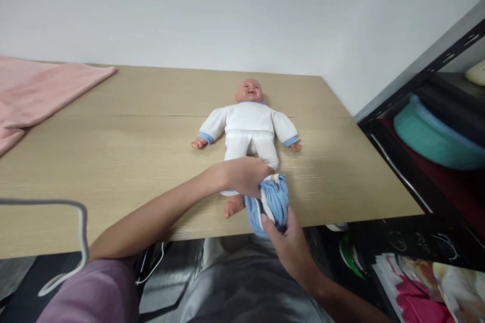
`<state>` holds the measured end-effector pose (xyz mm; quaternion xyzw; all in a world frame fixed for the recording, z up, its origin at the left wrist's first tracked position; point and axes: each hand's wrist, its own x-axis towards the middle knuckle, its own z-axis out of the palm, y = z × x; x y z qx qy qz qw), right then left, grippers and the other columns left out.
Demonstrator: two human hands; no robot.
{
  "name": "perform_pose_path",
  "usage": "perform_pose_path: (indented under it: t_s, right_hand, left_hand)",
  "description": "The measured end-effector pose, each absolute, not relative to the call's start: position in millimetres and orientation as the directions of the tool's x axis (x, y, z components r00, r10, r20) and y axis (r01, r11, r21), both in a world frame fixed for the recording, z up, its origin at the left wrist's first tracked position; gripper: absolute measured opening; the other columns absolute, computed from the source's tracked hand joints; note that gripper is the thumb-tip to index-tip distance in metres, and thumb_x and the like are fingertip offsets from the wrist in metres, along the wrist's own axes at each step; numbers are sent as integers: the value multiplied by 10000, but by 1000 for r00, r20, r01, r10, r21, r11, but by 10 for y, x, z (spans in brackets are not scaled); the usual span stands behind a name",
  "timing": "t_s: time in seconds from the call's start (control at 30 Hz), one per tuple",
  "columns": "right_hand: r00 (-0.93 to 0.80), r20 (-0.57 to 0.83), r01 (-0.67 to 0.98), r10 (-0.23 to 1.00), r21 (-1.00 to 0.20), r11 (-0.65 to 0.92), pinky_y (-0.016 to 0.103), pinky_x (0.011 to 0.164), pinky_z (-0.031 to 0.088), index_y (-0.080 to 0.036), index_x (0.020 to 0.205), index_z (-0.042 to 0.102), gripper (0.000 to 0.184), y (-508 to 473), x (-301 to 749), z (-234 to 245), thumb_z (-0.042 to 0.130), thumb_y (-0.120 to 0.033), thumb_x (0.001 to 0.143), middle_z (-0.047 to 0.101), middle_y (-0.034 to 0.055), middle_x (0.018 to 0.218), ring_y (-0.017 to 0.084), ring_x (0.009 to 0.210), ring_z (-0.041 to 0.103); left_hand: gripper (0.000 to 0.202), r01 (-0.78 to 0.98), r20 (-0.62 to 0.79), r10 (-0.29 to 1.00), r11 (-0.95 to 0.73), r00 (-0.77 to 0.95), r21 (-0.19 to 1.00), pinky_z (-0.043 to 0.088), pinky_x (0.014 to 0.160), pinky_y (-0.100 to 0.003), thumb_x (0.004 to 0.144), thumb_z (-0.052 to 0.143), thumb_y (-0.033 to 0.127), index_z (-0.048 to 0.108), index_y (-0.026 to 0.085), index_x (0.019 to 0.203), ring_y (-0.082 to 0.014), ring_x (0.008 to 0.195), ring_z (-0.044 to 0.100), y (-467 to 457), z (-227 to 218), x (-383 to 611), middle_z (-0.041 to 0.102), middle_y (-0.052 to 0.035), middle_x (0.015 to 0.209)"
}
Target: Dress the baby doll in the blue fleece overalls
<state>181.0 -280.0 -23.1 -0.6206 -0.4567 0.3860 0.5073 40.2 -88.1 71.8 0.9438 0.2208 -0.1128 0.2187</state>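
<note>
A baby doll [250, 116] in a white outfit with blue cuffs lies on its back, feet towards me. At the end of its leg on my right is a small blue knitted bootie [276, 197] with white trim. My left hand [248, 174] lies across the doll's lower legs, fingers curled at the bootie's upper edge; its fingertips are partly hidden. From below, my right hand [286, 237] grips the bootie, thumb on its near side. The doll's other foot [234, 206] shows bare, and the foot by the bootie is out of sight.
The wooden table [132, 161] meets a white wall. A pink cloth [41, 91] covers its far left corner. A white cable [81, 222] loops at the left. To the right stands a black shelf [401, 166] with a teal basin [435, 136]; printed packets [428, 287] lie below.
</note>
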Motion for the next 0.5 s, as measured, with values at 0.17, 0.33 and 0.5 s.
perform_pose_path:
  t_s: [0.17,0.33,0.5]
  right_hand:
    - [385,187,452,904,-892,-8,462,877,709,-225,1264,775,407,-2792,1946,-480,835,-368,887,848,117,1083,353,993,814]
    - [241,508,757,827,-631,167,538,998,654,-261,1060,693,231,-2766,2175,-410,761,-213,845,749,127,1205,363,1115,746]
    - [298,437,661,849,-736,147,434,906,690,-247,1136,718,279,-2699,2188,-363,691,-188,865,738,155,1320,334,1168,769]
  left_hand:
    - [313,497,-405,356,-803,842,329,422,640,-360,916,818,466,792,205,1087,-243,717,696,-878,745,359,804,-63,894]
    - [440,490,-411,341,-802,845,341,425,641,-368,927,807,540,769,202,1207,-274,787,736,-908,699,375,841,-101,995]
    - [537,550,-414,408,-772,813,318,421,642,-375,944,785,624,752,191,1261,-286,792,735,-935,622,413,833,-118,1013]
